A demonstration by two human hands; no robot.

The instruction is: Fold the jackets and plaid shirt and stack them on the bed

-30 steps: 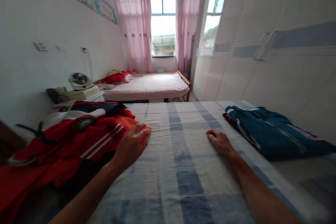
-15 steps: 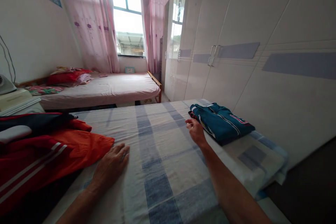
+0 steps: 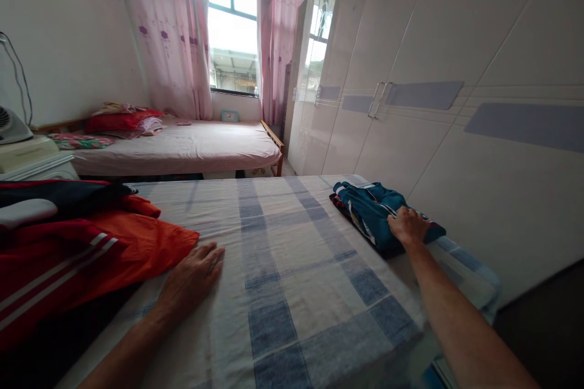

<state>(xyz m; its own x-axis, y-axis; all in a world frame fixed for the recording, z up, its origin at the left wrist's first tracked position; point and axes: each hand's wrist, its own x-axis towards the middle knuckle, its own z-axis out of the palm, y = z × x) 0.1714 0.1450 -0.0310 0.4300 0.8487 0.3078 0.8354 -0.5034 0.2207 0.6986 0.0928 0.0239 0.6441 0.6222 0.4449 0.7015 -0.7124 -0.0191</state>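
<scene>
Right hand: half a second ago it was over the sheet by the near left side of the teal jacket; now the right hand [image 3: 409, 225] is on top of the teal jacket [image 3: 365, 209], toward its right part.
Left hand: the left hand [image 3: 194, 270] keeps nearly the same place, beside the tip of the orange garment [image 3: 155, 243].
Teal jacket: folded, lying near the right edge of the checked sheet [image 3: 296, 243], in about the same spot as before, with a red-and-black layer showing under its left side.
Sheet edges: the far edge runs in front of the pink bed [image 3: 214, 143]; the right edge slopes down beside the right forearm, with the white wardrobe [image 3: 456, 30] standing past it.
Open room: a wide stretch of sheet lies between the two hands; the left side is taken up by the orange garment and the red garment [image 3: 68, 255] with white stripes.
Right pose: arm stretched forward, back of the hand up, fingers bent over the cloth; whether they pinch it I cannot tell.
Left pose: palm down on the sheet, fingers extended and close together, gripping nothing.
</scene>
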